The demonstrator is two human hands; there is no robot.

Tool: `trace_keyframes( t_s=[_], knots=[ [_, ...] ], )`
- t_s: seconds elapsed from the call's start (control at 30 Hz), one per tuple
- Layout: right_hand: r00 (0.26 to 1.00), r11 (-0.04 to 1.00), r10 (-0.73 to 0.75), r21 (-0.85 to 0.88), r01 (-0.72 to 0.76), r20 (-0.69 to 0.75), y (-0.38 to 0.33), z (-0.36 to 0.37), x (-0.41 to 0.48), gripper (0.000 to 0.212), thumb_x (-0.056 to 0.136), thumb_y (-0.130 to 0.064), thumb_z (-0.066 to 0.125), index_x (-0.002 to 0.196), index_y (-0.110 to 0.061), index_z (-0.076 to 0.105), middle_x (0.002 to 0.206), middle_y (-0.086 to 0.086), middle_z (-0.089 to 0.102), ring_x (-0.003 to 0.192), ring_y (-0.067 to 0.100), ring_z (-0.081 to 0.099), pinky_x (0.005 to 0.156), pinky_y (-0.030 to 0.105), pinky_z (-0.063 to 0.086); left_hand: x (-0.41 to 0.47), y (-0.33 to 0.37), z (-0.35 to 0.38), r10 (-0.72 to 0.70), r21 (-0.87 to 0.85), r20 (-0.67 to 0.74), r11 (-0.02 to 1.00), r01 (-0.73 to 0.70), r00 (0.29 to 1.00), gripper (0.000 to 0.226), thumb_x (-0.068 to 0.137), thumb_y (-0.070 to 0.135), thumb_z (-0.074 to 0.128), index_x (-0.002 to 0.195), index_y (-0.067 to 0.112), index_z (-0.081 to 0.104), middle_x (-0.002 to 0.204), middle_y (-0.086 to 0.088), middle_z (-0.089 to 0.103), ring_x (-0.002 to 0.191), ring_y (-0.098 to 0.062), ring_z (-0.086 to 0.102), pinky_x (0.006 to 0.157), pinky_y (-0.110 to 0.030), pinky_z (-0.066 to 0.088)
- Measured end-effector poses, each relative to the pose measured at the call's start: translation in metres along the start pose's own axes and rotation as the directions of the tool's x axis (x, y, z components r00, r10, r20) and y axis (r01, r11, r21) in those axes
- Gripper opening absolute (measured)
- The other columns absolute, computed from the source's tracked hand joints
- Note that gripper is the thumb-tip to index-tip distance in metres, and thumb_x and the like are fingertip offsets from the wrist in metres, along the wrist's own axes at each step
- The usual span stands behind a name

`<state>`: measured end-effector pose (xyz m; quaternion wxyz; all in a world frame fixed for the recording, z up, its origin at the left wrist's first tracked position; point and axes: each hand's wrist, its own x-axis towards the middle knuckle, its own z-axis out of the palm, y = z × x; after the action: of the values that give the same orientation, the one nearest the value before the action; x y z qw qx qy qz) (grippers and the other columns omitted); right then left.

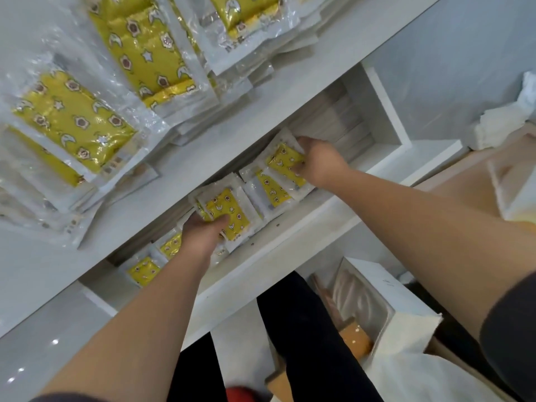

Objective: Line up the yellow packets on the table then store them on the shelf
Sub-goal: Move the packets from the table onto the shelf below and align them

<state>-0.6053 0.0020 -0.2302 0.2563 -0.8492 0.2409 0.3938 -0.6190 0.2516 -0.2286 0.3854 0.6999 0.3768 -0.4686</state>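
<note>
A white bench (pixel 185 161) runs slantwise across the upper left of the view, and three piles of yellow packets in clear wrappers lie on it: one pile (pixel 72 123) at the left, one (pixel 148 53) in the middle and one (pixel 246 15) at the top edge, each near the next and loosely fanned. Below the bench front a white shelf (pixel 304 227) opens, and more of the yellow packets lie in a row inside it. At the left end of that row are two packets (pixel 145 269) (pixel 169 246) side by side, and toward the middle is another packet (pixel 271 190), overlapped by its neighbours. Both bare arms reach into the shelf from below. The left hand (pixel 200 236) grips a small bundle of packets (pixel 229 213) by its near end, thumb laid across the yellow face and the other fingers tucked under it out of sight. The right hand (pixel 319 161) holds a packet (pixel 285 162) further along the row, its fingers curled over the far edge and the thumb pressing the near side; this packet rests against the one between the two hands. Behind the right hand, grey-white packet edges are stacked deep in the shelf. On the floor below, beside the person's dark trousers (pixel 304 329), stands an open white carton (pixel 374 288).
</note>
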Motion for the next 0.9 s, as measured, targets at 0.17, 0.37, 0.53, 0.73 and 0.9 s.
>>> trace_keyframes(
  t_s=[0.17,0.37,0.53,0.73,0.9],
  knots=[
    [0.994,0.993,0.111,-0.051,-0.11,0.013,0.017,-0.01,-0.004,0.037,0.093,-0.021,0.052,0.13,-0.02,0.052,0.112,0.006,0.062,0.104,0.028,0.058,0.086,0.037,0.048,0.007,0.005,0.013,-0.014,0.0,0.028,1.0,0.014,1.0,0.029,0.09,0.024,0.067,0.116,0.021,0.053,0.11,0.001,0.06,0.074,-0.014,0.056,0.077,-0.031,0.041],
    [0.969,0.911,0.22,-0.33,-0.246,-0.115,0.037,-0.014,-0.001,0.032,0.086,-0.027,0.055,0.116,-0.015,0.055,0.113,0.008,0.055,0.111,0.03,0.053,0.097,0.042,0.034,0.001,0.005,0.024,0.029,-0.042,0.058,0.999,-0.026,0.998,0.049,0.088,0.027,0.069,0.131,0.012,0.049,0.118,0.005,0.056,0.077,-0.012,0.054,0.081,-0.031,0.043],
    [0.986,0.944,0.034,0.319,-0.085,0.161,0.018,-0.017,-0.027,0.052,0.091,-0.039,0.061,0.134,-0.011,0.049,0.121,0.006,0.059,0.107,0.024,0.06,0.084,0.031,0.051,-0.023,0.009,0.029,0.105,-0.064,0.062,0.993,-0.101,0.993,0.061,0.068,0.039,0.084,0.119,0.018,0.058,0.114,0.001,0.067,0.104,-0.02,0.064,0.095,-0.039,0.049],
    [0.955,0.816,-0.021,0.557,-0.155,0.297,0.016,-0.008,-0.04,0.045,0.089,-0.031,0.068,0.128,-0.011,0.059,0.123,0.003,0.064,0.11,0.019,0.061,0.103,0.04,0.046,-0.04,0.028,0.063,0.148,-0.135,0.161,0.983,-0.127,0.976,0.064,0.067,0.063,0.075,0.115,0.022,0.065,0.111,0.003,0.07,0.104,-0.019,0.066,0.099,-0.043,0.048],
    [0.987,0.882,0.153,0.445,-0.154,0.037,0.049,-0.045,-0.014,0.041,0.09,-0.026,0.067,0.124,-0.005,0.059,0.113,0.008,0.065,0.102,0.024,0.063,0.093,0.039,0.051,-0.029,0.029,0.072,0.079,-0.16,0.077,0.985,-0.066,0.994,0.053,0.091,0.046,0.058,0.131,0.012,0.052,0.12,0.0,0.062,0.114,-0.021,0.058,0.099,-0.033,0.042]
  ],
)
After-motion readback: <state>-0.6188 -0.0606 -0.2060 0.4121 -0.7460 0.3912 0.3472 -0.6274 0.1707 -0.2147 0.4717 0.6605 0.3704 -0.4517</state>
